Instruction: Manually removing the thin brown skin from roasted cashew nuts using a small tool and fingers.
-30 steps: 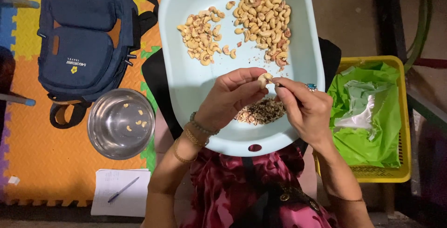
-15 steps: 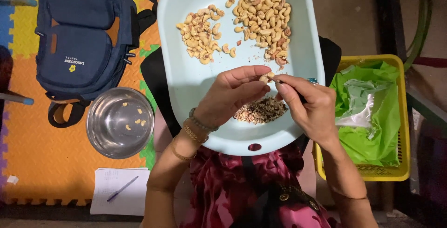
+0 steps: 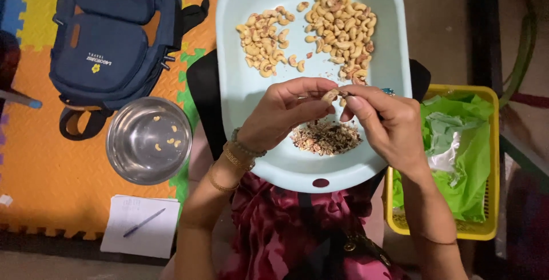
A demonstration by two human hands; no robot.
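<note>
**Cashew pinched over the tray**

Since a second ago, both hands sit slightly lower over the pale blue tray (image 3: pixel 251 5), holding the same pinch. Left hand (image 3: pixel 286 114) and right hand (image 3: pixel 386 128) meet at centre frame, fingertips closed on one cashew (image 3: pixel 330 95) above the skin scraps (image 3: pixel 326 137), so peelings fall there. Two nut heaps (image 3: pixel 337 28) lie at upper centre; the steel bowl (image 3: pixel 123 154), lower left, holds a few kernels.
</note>
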